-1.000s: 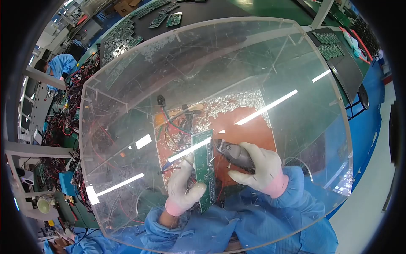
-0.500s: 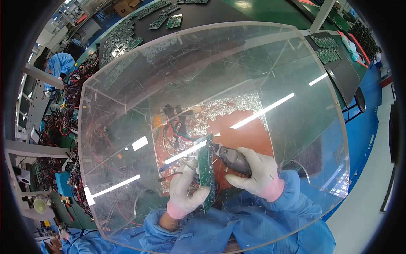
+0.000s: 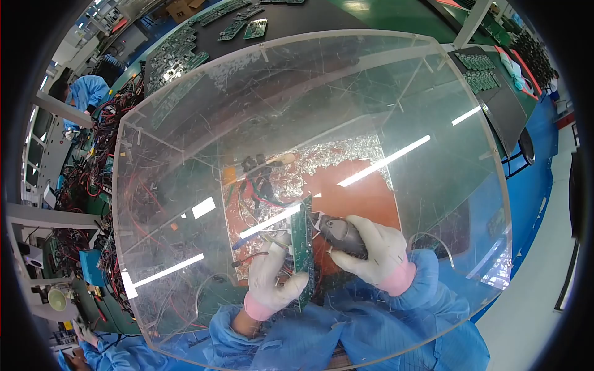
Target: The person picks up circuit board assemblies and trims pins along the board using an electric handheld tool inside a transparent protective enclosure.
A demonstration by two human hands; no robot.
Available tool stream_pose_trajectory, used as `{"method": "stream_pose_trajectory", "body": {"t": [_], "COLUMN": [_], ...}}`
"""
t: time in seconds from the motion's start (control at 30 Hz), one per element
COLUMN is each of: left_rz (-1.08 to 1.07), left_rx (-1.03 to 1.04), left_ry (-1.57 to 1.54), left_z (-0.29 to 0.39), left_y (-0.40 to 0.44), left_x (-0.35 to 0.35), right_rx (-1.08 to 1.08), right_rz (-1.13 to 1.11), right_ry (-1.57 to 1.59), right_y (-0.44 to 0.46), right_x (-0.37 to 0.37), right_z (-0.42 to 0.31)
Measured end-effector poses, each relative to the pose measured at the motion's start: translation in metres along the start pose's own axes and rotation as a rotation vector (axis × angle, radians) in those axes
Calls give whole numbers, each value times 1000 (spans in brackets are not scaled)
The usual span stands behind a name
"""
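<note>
Under a clear plastic shield (image 3: 346, 93), my left hand (image 3: 271, 281) in a white glove grips a green circuit board (image 3: 302, 253) by its side, fingers behind and thumb on the near edge. The board stands on edge, with wires and components on its left side. My gloved right hand (image 3: 380, 253) is wrapped around dark air nippers (image 3: 343, 235). Their metal tip points left and meets or nearly meets the board's right face; glare and scratches blur the contact. Beneath both hands lies an orange-brown mat (image 3: 359, 191), strewn with small silvery clippings (image 3: 340, 151).
A wooden-handled brush (image 3: 281, 159) and loose cables lie at the mat's back left. Bundles of wires (image 3: 127, 111) crowd the left bench. More boards (image 3: 176, 59) are piled at the back left and others (image 3: 479, 71) at the right. Co-workers in blue (image 3: 90, 93) sit at left.
The nippers' tip has shifted slightly along the board, and my right fingers look more closed around the body. Cables behind the board have moved a little. My left hand keeps its grip.
</note>
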State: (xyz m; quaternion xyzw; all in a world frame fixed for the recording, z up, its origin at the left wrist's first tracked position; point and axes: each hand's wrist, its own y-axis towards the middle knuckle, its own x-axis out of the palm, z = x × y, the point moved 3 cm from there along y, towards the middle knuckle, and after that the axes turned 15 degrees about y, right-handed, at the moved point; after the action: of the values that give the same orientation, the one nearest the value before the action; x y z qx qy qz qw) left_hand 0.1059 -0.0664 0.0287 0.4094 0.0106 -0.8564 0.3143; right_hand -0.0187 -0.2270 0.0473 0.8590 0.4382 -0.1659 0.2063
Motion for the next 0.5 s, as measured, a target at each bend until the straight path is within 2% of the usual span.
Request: {"method": "stream_pose_trajectory", "body": {"t": [0.5], "left_rz": [-28], "left_rx": [-30], "left_ry": [-3], "left_z": [7], "left_y": [3], "left_x": [-2], "right_rx": [47], "right_rz": [-11], "right_ry": [63], "right_y": [2], "right_x": [-5], "right_z": [-1]}}
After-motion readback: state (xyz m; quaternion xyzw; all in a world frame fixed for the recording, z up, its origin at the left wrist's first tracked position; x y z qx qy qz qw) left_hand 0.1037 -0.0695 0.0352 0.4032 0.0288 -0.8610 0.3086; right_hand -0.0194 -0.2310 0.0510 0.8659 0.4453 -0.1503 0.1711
